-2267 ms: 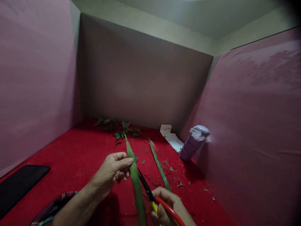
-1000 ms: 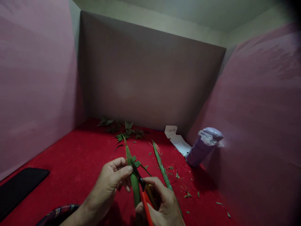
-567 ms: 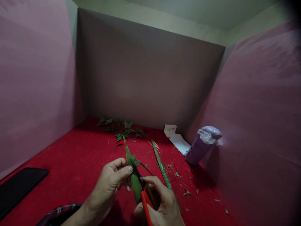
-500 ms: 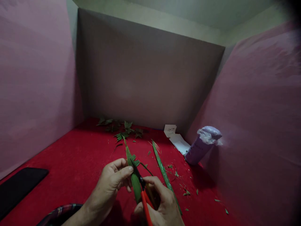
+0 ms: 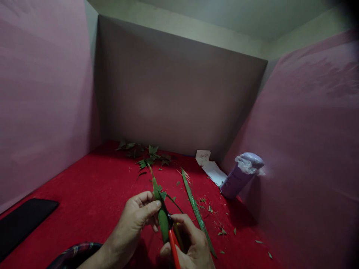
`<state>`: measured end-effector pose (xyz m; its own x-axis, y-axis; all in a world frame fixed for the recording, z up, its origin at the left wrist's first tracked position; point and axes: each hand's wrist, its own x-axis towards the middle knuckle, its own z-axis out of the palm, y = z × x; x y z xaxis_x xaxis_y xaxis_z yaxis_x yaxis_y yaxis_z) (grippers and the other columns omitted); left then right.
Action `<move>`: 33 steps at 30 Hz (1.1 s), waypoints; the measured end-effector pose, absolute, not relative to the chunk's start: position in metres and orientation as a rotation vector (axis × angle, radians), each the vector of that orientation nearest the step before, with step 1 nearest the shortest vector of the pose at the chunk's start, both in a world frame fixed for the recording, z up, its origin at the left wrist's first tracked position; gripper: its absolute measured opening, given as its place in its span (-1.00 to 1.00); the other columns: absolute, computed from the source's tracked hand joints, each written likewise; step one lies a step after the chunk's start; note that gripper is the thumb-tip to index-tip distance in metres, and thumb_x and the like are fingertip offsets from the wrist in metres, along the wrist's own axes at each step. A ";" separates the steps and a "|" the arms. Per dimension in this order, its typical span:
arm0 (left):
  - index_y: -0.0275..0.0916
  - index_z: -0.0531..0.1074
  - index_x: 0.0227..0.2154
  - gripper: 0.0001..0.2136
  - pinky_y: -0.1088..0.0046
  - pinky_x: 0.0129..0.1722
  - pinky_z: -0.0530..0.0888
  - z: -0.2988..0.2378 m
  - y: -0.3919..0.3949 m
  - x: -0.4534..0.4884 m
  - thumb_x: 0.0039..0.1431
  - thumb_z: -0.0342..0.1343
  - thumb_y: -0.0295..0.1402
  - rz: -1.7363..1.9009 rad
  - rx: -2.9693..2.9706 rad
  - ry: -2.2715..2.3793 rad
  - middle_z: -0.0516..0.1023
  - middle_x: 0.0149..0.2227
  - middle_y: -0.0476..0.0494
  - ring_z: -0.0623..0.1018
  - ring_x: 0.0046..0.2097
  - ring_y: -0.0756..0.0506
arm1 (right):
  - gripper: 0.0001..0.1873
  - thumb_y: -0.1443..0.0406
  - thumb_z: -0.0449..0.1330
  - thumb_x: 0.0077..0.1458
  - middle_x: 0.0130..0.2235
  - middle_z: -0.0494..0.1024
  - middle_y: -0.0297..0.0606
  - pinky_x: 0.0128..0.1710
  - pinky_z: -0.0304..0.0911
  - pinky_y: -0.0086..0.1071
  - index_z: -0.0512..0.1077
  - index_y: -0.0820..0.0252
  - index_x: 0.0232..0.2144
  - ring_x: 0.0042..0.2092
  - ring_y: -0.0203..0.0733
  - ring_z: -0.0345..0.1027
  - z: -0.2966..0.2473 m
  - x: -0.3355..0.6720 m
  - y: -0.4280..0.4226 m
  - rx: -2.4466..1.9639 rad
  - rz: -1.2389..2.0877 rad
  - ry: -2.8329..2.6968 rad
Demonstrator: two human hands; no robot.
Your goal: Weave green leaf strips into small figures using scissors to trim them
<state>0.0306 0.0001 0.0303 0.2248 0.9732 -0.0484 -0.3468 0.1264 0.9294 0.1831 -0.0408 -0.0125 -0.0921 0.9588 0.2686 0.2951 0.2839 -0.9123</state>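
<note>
My left hand [image 5: 138,218] pinches a long green leaf strip [image 5: 161,220] between thumb and fingers, holding it above the red table [image 5: 92,190]. My right hand [image 5: 190,244] grips red-handled scissors [image 5: 171,239], whose dark blades lie against the strip's right edge just beside my left thumb. Small notched flaps stick out of the strip where the blades meet it. A second green strip [image 5: 196,209] lies flat on the cloth just right of my hands.
A pile of cut leaf pieces [image 5: 146,155] lies near the back wall. A purple cup [image 5: 238,177] covered with plastic leans at the right wall, with white paper [image 5: 211,168] behind it. A black flat object [image 5: 21,222] lies at the left. Green scraps [image 5: 221,231] dot the cloth.
The scissors came up from the lower right and their blades closed in on the strip's edge by my left thumb. Both hands have since sunk slightly lower in view.
</note>
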 end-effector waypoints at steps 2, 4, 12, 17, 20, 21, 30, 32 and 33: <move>-0.30 0.36 -0.57 -0.81 0.55 -0.66 0.34 0.031 0.000 0.031 -0.13 0.21 -0.30 1.136 0.967 0.837 0.43 -0.66 -0.01 0.38 -0.65 0.03 | -0.49 -0.03 0.28 -0.23 -0.63 0.33 -0.40 -0.64 0.07 -0.51 0.39 0.19 -0.30 -0.61 -0.33 0.13 -0.012 0.184 -0.041 -1.182 0.872 -1.590; -0.30 0.35 -0.58 -0.81 0.55 -0.67 0.33 0.031 0.000 0.032 -0.14 0.22 -0.30 1.133 0.966 0.846 0.42 -0.67 -0.01 0.37 -0.66 0.03 | -0.50 -0.01 0.30 -0.24 -0.63 0.35 -0.40 -0.63 0.09 -0.51 0.39 0.19 -0.30 -0.60 -0.32 0.15 -0.011 0.184 -0.041 -1.186 0.880 -1.586; -0.30 0.34 -0.58 -0.82 0.54 -0.67 0.35 0.030 0.000 0.032 -0.12 0.20 -0.31 1.126 0.989 0.851 0.43 -0.68 0.00 0.38 -0.66 0.04 | -0.53 0.00 0.27 -0.20 -0.62 0.37 -0.38 -0.62 0.10 -0.51 0.40 0.20 -0.31 -0.60 -0.32 0.16 -0.008 0.183 -0.042 -1.182 0.909 -1.582; -0.29 0.34 -0.60 -0.82 0.55 -0.67 0.35 0.033 -0.001 0.032 -0.14 0.21 -0.31 1.127 0.981 0.871 0.42 -0.69 0.00 0.38 -0.67 0.03 | -0.53 0.05 0.32 -0.25 -0.61 0.38 -0.40 -0.60 0.12 -0.52 0.41 0.20 -0.30 -0.60 -0.33 0.17 -0.007 0.182 -0.042 -1.209 0.896 -1.569; -0.29 0.34 -0.60 -0.81 0.55 -0.68 0.34 0.033 -0.001 0.032 -0.16 0.22 -0.31 1.128 0.975 0.876 0.43 -0.69 0.00 0.38 -0.67 0.03 | -0.56 0.12 0.34 -0.26 -0.63 0.34 -0.45 -0.62 0.07 -0.53 0.40 0.19 -0.30 -0.61 -0.36 0.10 -0.006 0.181 -0.042 -1.231 0.886 -1.571; -0.29 0.34 -0.60 -0.81 0.55 -0.68 0.34 0.033 -0.001 0.032 -0.16 0.22 -0.31 1.128 0.975 0.874 0.43 -0.69 -0.01 0.38 -0.67 0.03 | -0.56 0.14 0.36 -0.28 -0.64 0.31 -0.47 -0.62 0.05 -0.53 0.39 0.18 -0.31 -0.61 -0.38 0.06 -0.006 0.180 -0.042 -1.244 0.880 -1.576; -0.30 0.35 -0.60 -0.82 0.55 -0.67 0.34 0.035 -0.001 0.031 -0.16 0.22 -0.32 1.142 0.957 0.832 0.41 -0.68 0.00 0.37 -0.65 0.03 | -0.45 0.36 0.40 -0.44 -0.63 0.26 -0.53 -0.65 -0.02 -0.55 0.34 0.12 -0.28 -0.61 -0.39 0.04 -0.008 0.181 -0.042 -1.331 0.915 -1.572; -0.30 0.36 -0.61 -0.82 0.57 -0.67 0.33 0.037 -0.001 0.030 -0.16 0.22 -0.32 1.159 0.954 0.827 0.41 -0.68 0.01 0.37 -0.65 0.04 | -0.45 0.34 0.40 -0.44 -0.64 0.24 -0.54 -0.66 -0.03 -0.55 0.34 0.12 -0.28 -0.61 -0.39 0.03 -0.007 0.182 -0.043 -1.312 0.929 -1.566; -0.30 0.36 -0.62 -0.82 0.57 -0.67 0.33 0.037 -0.001 0.030 -0.16 0.22 -0.32 1.166 0.954 0.827 0.41 -0.69 0.01 0.36 -0.66 0.05 | -0.45 0.33 0.41 -0.44 -0.64 0.24 -0.54 -0.66 -0.04 -0.55 0.34 0.12 -0.29 -0.61 -0.39 0.03 -0.006 0.182 -0.044 -1.301 0.929 -1.566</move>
<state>0.0296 -0.0010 0.0369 0.2062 0.9775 -0.0434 -0.3645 0.1179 0.9237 0.1821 -0.0440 -0.0061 -0.0716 0.9847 0.1588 0.3325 0.1736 -0.9270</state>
